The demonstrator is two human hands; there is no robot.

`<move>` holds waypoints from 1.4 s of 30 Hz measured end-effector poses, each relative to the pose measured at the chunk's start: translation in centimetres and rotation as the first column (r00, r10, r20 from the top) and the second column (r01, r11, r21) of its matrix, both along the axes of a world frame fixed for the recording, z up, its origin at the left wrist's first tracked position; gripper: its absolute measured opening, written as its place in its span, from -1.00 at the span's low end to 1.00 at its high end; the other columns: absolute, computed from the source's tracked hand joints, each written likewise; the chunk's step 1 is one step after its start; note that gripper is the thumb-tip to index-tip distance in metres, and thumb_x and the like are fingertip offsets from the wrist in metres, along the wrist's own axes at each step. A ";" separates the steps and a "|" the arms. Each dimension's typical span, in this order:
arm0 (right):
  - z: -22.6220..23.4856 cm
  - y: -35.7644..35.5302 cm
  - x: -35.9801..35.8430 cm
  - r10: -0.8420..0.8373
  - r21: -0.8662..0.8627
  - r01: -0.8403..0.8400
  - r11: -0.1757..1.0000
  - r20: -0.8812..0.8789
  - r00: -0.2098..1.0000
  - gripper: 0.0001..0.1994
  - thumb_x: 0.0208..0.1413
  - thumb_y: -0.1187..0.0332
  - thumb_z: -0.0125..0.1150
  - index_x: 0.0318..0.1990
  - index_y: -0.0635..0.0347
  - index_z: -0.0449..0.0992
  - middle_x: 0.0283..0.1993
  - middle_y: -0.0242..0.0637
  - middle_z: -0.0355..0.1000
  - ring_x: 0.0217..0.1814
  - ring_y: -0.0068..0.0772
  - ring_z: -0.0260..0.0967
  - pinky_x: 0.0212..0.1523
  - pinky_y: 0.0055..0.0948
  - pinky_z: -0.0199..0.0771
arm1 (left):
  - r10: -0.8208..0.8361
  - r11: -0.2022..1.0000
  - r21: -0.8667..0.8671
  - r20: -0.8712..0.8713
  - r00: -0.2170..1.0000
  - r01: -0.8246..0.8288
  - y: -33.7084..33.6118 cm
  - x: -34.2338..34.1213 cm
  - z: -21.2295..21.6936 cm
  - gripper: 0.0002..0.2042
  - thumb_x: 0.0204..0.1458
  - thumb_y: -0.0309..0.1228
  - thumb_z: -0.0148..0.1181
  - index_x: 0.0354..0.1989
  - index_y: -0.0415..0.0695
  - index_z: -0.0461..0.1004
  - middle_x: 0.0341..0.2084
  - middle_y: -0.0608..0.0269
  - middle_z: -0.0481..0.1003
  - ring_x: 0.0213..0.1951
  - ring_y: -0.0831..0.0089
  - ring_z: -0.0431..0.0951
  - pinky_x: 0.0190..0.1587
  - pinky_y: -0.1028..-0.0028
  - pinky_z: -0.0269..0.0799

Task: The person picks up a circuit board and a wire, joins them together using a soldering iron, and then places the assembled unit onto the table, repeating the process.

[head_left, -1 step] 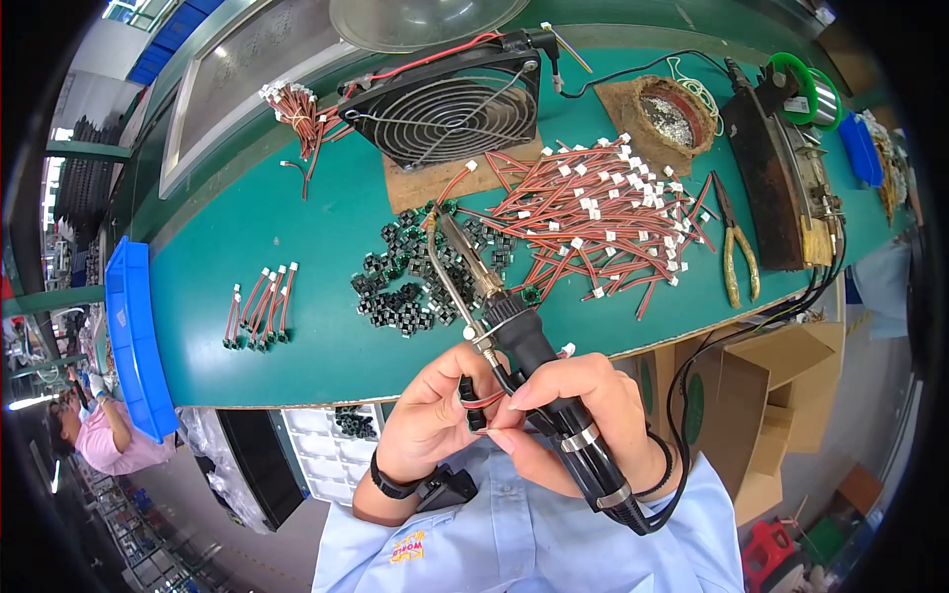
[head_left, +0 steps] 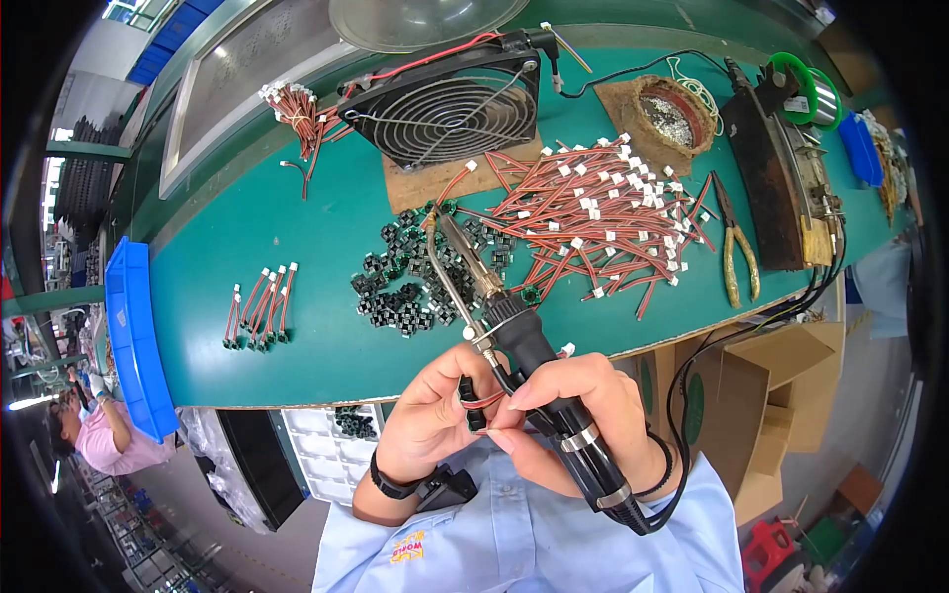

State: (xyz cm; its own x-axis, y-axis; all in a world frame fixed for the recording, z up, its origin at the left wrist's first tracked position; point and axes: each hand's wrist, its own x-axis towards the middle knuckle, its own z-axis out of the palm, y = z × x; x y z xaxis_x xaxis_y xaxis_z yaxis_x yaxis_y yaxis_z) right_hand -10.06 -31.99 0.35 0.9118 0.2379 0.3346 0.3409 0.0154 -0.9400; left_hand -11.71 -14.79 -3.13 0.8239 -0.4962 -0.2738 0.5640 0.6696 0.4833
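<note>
My right hand [head_left: 593, 420] grips the black handle of a soldering iron [head_left: 524, 341], which points up and to the left, its metal tip over a pile of small black components [head_left: 400, 287]. My left hand [head_left: 430, 415] pinches a small black part with a red wire [head_left: 474, 397] just below the iron's collar, and my right fingertips touch the same part. Both hands hover at the near edge of the green bench [head_left: 297, 227]. A heap of red wires with white plugs [head_left: 603, 212] lies behind the iron, to the right.
A small row of wired parts [head_left: 259, 311] lies at the left. A black fan [head_left: 445, 104], a brown tray of solder scraps [head_left: 672, 109], yellow-handled pliers [head_left: 736, 252] and a green spool [head_left: 806, 94] stand farther back. Beside the bench are a blue bin [head_left: 133, 336], cardboard boxes [head_left: 761, 395] and another person [head_left: 94, 435].
</note>
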 end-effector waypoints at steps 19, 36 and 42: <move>0.1 -0.2 0.1 0.004 0.010 -0.004 1.000 -0.010 1.000 -0.61 -0.24 0.57 0.38 -0.23 0.22 0.34 -0.39 -0.31 0.46 -0.41 -0.45 0.51 -0.42 -0.56 0.45 | -0.012 1.000 -0.010 0.036 0.999 0.012 -0.1 0.1 -0.1 -0.72 0.07 -0.25 0.14 -0.30 -0.20 0.25 -0.35 0.23 0.29 -0.34 0.52 0.35 -0.33 0.57 0.29; 0.2 -0.3 0.1 -0.018 -0.022 0.018 1.000 0.008 1.000 -0.61 -0.26 0.56 0.39 -0.24 0.21 0.35 -0.39 -0.32 0.46 -0.41 -0.43 0.50 -0.40 -0.55 0.44 | 0.004 1.000 0.020 0.041 0.999 -0.005 -0.3 0.1 0.0 -0.72 0.07 -0.26 0.15 -0.30 -0.20 0.25 -0.35 0.24 0.27 -0.37 0.54 0.33 -0.36 0.59 0.28; 0.2 -0.1 0.0 -0.033 -0.028 0.033 0.999 -0.007 0.999 -0.61 -0.27 0.57 0.39 -0.24 0.20 0.35 -0.39 -0.33 0.46 -0.43 -0.44 0.48 -0.41 -0.54 0.42 | 0.018 1.000 0.023 0.026 0.999 -0.018 -0.3 -0.1 0.0 -0.72 0.06 -0.25 0.16 -0.30 -0.20 0.26 -0.34 0.24 0.28 -0.36 0.55 0.35 -0.35 0.60 0.29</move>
State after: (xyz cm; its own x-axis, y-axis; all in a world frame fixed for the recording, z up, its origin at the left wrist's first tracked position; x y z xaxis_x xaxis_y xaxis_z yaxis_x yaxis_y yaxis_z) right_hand -10.07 -32.13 0.54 0.9217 0.2165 0.3220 0.3342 -0.0216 -0.9422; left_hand -11.78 -15.07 -3.18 0.8397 -0.4749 -0.2633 0.5388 0.6680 0.5133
